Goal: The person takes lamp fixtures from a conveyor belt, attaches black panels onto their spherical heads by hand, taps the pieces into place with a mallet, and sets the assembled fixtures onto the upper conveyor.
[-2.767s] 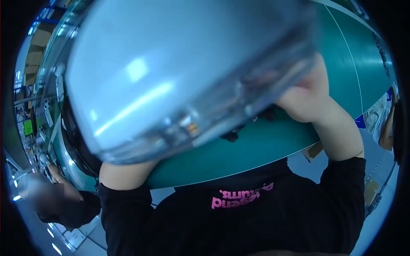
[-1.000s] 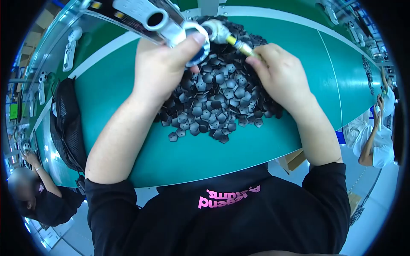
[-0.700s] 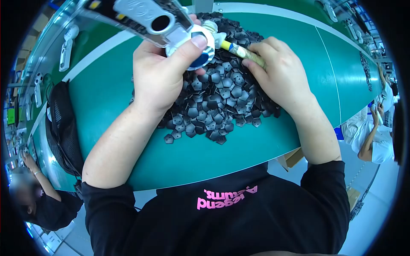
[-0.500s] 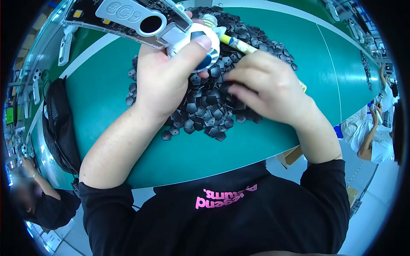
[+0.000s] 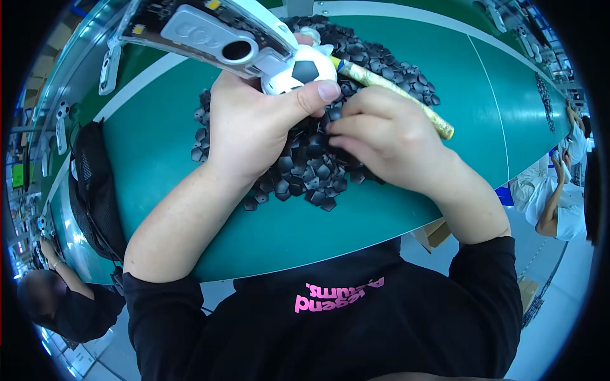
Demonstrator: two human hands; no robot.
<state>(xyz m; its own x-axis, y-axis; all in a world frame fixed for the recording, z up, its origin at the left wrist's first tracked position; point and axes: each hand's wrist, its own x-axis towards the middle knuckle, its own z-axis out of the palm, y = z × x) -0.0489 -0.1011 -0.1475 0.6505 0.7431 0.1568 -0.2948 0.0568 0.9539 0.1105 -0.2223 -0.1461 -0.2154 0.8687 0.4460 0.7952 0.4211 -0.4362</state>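
Note:
My left hand (image 5: 254, 114) is wrapped round the base of a white device with a football-patterned ball (image 5: 305, 70) and a long clear-edged arm (image 5: 210, 38). Its thumb presses on the ball. Just right of it, my right hand (image 5: 387, 136) has its fingers pinched over a pile of black pentagon pieces (image 5: 311, 174); whatever lies between the fingertips is too small to name. A yellow stick-like tool (image 5: 406, 95) lies on the pile behind my right hand, its left end close to the ball.
A black mesh bag (image 5: 95, 184) lies at the left of the green table (image 5: 286, 244). A co-worker (image 5: 70, 305) is at the far left, others (image 5: 559, 197) at the far right. More white devices (image 5: 110, 68) hang beyond the table edge. An open carton (image 5: 432, 235) stands below.
The large device that blocked the view has turned in my left hand, now showing the ball's patterned side. My right hand has let go of the yellow tool and moved down to the pieces.

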